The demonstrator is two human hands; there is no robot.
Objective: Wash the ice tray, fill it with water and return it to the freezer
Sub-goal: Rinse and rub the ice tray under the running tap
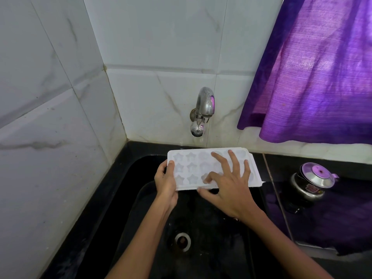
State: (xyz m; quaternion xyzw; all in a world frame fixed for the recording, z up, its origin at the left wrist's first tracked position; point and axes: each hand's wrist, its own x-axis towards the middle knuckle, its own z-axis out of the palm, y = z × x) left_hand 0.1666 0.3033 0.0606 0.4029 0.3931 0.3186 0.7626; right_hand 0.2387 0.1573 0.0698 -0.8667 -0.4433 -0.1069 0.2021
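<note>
A white ice tray [189,168] with star and flower moulds is held level over the black sink [141,198], just below the metal tap [202,109]. My left hand [166,184] grips the tray's left end, thumb on top. Spread over the tray's right half is my right hand [227,184], its fingers touching the moulds and its thumb at the near edge. A thin trickle of water seems to fall behind the tray, under the tap.
The sink's drain [182,241] lies below my arms. A steel pressure cooker [313,183] stands on the black counter at the right. A purple curtain [314,67] hangs above it. Tiled walls close off the left and back.
</note>
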